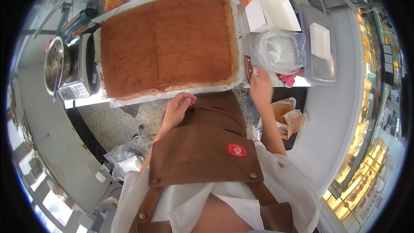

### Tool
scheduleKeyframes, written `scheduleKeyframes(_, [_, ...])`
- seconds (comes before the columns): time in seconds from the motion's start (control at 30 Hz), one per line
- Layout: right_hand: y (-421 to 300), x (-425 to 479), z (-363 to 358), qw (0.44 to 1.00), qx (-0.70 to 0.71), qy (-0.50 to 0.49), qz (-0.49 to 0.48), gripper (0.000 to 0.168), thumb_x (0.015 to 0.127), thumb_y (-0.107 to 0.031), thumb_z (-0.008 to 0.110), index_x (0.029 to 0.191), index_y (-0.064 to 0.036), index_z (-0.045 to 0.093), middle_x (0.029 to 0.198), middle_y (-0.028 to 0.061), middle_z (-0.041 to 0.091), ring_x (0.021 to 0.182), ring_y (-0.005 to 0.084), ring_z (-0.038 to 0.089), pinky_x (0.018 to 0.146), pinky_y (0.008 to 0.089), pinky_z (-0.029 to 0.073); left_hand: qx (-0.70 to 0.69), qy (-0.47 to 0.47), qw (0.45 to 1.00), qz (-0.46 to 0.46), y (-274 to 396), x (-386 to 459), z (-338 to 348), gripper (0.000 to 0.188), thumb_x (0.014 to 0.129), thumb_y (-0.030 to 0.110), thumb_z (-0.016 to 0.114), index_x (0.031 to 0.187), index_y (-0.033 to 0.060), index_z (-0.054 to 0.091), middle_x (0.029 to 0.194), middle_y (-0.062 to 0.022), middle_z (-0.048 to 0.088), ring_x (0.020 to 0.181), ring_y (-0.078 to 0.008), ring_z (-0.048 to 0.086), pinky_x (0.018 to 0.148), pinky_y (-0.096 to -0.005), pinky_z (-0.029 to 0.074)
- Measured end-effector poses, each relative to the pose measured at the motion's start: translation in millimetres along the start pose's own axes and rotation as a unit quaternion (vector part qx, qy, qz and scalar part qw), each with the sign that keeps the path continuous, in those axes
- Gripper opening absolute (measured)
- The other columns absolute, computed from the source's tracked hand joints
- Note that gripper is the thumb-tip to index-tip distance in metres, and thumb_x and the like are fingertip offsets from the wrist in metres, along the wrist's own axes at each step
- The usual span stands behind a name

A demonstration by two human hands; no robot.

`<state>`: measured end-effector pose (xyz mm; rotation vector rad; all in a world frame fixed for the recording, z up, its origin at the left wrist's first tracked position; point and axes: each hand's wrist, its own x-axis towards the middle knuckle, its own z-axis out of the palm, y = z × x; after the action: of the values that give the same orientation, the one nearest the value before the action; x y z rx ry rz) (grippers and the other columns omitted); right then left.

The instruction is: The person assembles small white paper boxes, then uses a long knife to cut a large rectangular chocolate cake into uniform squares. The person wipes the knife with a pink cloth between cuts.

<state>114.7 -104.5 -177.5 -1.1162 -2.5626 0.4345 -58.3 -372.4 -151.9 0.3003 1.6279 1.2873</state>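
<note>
A large, flat brown sheet cake [174,42] lies on white baking paper [240,48], with a straight line running across it from back to front. Just off its front edge, my left hand [181,105] hangs with fingers curled in and nothing seen in them. My right hand [262,85], slightly blurred, reaches towards the table's front right. Close by its fingers is the brown riveted handle of a knife [248,68] lying alongside the cake. Whether the fingers touch anything there is hard to see.
Right of the cake are a clear plastic bag [278,51], white cardboard boxes [278,11], a pink cloth [288,79] and a lidded plastic bin [320,68]. On the left, a metal bowl [48,68] sits by a scale-like appliance [76,90]. Paper-wrapped cake pieces [284,113] lie lower right.
</note>
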Motion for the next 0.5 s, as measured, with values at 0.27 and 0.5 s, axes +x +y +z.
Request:
scheduleKeyframes(0.27, [10.3,4.4,69.1,0.983,-0.036,-0.102,0.150,0.031,0.088,-0.018,0.056,0.111,0.001,0.045,0.100,0.0257,0.059,0.084,0.0468,0.061,0.073,0.0523,0.049,-0.268,0.005,0.959,-0.094,-16.0,9.8,-12.7,0.029,0.100,0.012,0.047,0.119,-0.0083,0.054,0.121,-0.0177,0.059,0.114,-0.0245,0.057,0.102,-0.0349,0.046])
scheduleKeyframes(0.5, [-84.4,-18.7,0.1,0.971,0.148,-0.093,0.162,0.029,0.096,-0.028,0.049,0.108,-0.002,0.047,0.083,0.0290,0.061,0.079,0.0478,0.061,0.068,0.0512,0.046,-0.411,-0.001,0.895,-0.171,-47.7,39.0,-24.1,0.036,0.097,0.014,0.053,0.124,-0.0091,0.050,0.127,-0.0208,0.054,0.120,-0.0286,0.052,0.107,-0.0383,0.042])
